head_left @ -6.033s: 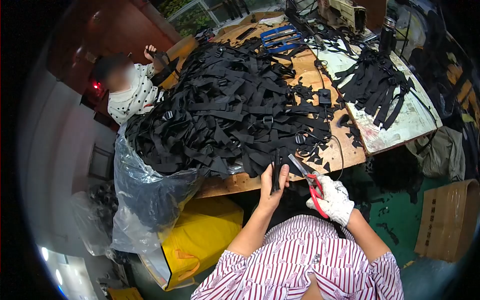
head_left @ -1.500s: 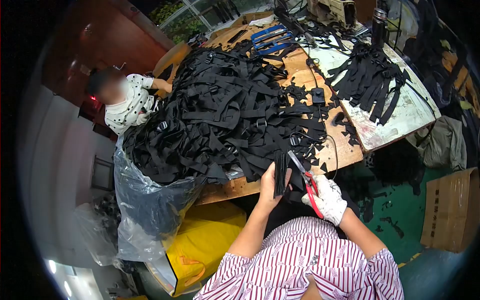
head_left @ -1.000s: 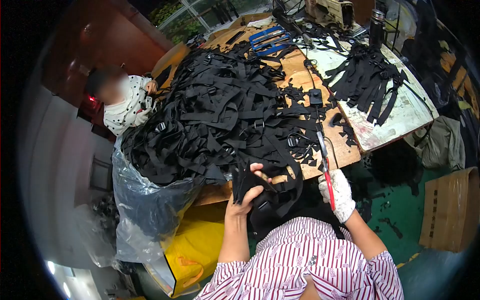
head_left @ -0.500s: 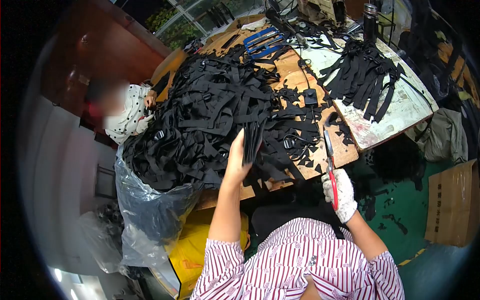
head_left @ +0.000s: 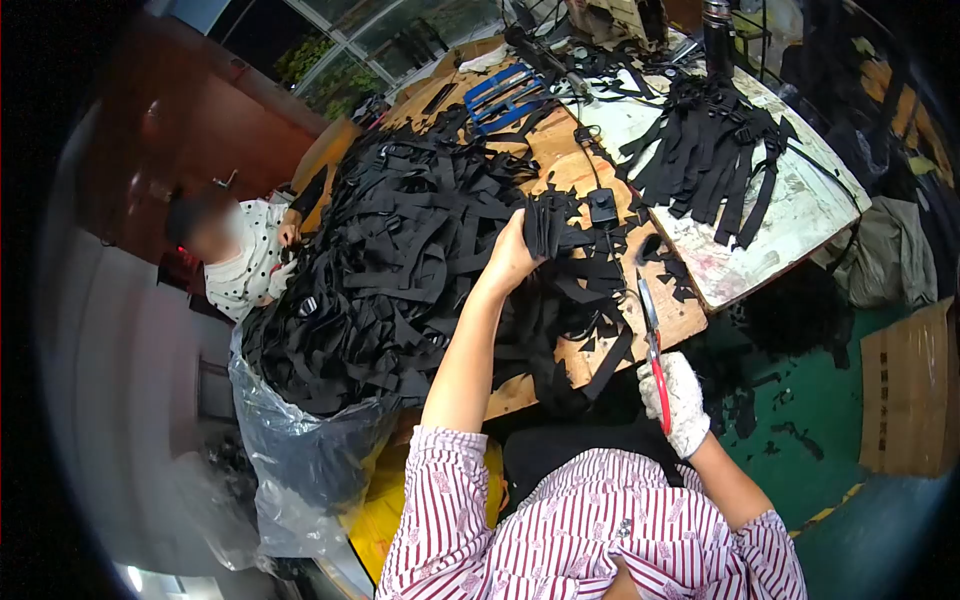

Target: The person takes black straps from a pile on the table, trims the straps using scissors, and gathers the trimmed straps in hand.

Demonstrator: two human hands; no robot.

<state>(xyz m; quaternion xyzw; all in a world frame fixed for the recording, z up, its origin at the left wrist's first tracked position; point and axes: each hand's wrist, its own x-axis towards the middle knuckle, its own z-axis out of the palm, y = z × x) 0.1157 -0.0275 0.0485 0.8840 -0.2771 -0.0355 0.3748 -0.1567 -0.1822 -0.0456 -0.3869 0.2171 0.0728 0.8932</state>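
Observation:
My left hand (head_left: 514, 252), bare, is closed round a bundle of black straps (head_left: 543, 226) above the right part of a large heap of black straps (head_left: 400, 240). Some straps hang down from near the bundle over the table's front edge. My right hand (head_left: 680, 402), in a white glove, is wrapped round the red handles of the scissors (head_left: 653, 345). The blades point up and away, close to the corner of the wooden table (head_left: 685, 318), and touch no strap that I can make out.
Black scraps and a small black box (head_left: 602, 205) with a cable lie on the wood. Right of them, a white board (head_left: 780, 245) bears more straps (head_left: 715, 155). Beyond are a blue rack (head_left: 503, 98) and a dark flask (head_left: 717, 40). A co-worker (head_left: 245, 255) sits at the left.
My left hand has moved forward and to the right with the bundle, away from my body. My right hand keeps hold of the scissors, now apart from the straps. The view has turned somewhat.

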